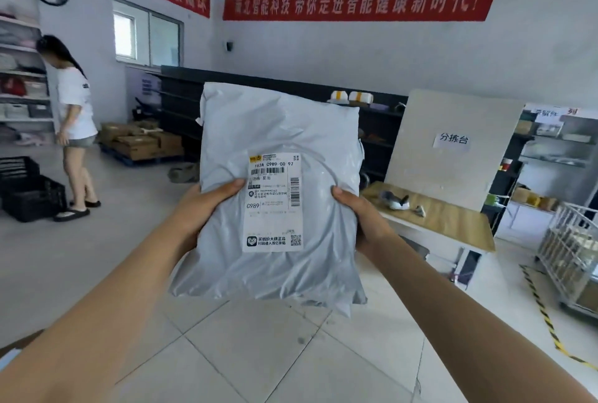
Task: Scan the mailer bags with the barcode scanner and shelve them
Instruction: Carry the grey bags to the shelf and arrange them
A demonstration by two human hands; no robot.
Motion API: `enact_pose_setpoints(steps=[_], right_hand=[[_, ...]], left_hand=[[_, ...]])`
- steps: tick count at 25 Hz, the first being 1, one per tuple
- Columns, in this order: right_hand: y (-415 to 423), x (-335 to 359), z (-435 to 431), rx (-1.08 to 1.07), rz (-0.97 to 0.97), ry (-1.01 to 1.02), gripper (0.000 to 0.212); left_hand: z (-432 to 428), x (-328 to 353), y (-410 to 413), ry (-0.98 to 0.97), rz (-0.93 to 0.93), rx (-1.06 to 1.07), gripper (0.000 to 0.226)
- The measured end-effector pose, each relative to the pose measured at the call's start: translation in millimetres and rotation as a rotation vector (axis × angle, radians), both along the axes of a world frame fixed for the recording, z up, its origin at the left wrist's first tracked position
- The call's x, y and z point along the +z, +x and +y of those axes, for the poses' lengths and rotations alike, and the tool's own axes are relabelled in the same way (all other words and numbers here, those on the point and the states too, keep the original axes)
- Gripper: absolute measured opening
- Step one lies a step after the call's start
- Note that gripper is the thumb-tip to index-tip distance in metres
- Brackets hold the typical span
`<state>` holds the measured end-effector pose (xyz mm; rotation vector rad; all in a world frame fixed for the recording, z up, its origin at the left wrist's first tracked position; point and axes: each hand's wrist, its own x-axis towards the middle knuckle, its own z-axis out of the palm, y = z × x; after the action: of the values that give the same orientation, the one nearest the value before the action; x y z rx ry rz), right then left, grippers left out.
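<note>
Currently one grey mailer bag (278, 130) is held upright in mid-air, its shipping label (273, 202) facing the camera. The left hand (207, 208) grips the bag's left edge, thumb across the front; the right hand (359, 215) grips the right edge likewise. Neither hand holds a scanner. A grey-and-white device (396, 202) on the wooden sorting table (453, 224) may be it. Assessment: bag in hand, scanning not evident, shelving outstanding

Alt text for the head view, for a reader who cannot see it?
The left hand and right hand grip a grey mailer bag by its sides, shipping label facing the camera. Behind it: a wooden table, dark shelving, another person.
</note>
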<state>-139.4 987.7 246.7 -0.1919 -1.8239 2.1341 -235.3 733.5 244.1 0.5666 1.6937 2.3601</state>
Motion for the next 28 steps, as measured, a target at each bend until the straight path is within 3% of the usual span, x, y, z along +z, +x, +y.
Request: enact_pose_setpoints(steps=[1,4,5,8,9,10,12,15,17,22,28], right_hand=[[-27.7,1.7,13.5,0.021,-0.003,-0.004,0.107],[-110.0,-4.8,40.7,0.154,-0.024,-0.043,0.103],[-139.3,-8.9,48.1,0.202,-0.034,-0.056,0.097],[-220.1,-19.9,55.7,0.384,-0.061,-0.074,0.068],[-247.9,-27.4,56.7,0.465,-0.067,-0.070,0.061],[-274.5,-33.6,57.5,0.538,-0.078,-0.061,0.063],[-332.2,-31.9,56.6,0.678,-0.080,-0.030,0.085],[-408.0,-42.3,44.8,0.837,-0.082,-0.017,0.109],[-458.3,-52.3,23.1,0.936,-0.091,-0.082,0.111],[-568.3,-90.1,-73.0,1.207,-0.132,-0.128,0.104],[-734.4,-74.8,-188.4,1.296,-0.151,-0.040,0.103]], left_hand=[[9.0,5.2,-17.3,0.007,0.003,0.017,0.014],[29.7,2.7,-70.4,-0.056,0.012,0.112,0.076],[34.1,-0.5,-86.6,-0.056,0.006,0.171,0.080],[41.5,-14.1,-129.8,-0.035,-0.030,0.349,0.049],[43.3,-20.8,-139.7,-0.052,-0.048,0.422,0.051],[44.9,-27.2,-146.9,-0.070,-0.058,0.488,0.061],[46.0,-29.9,-164.5,-0.073,-0.079,0.608,0.089],[46.7,-29.9,-191.5,-0.066,-0.141,0.743,0.090],[39.5,-28.0,-210.7,-0.107,-0.145,0.823,0.080],[-28.0,-43.3,-288.4,-0.156,-0.142,0.999,0.085],[-124.9,-44.7,-444.2,-0.141,-0.227,1.131,0.094]])
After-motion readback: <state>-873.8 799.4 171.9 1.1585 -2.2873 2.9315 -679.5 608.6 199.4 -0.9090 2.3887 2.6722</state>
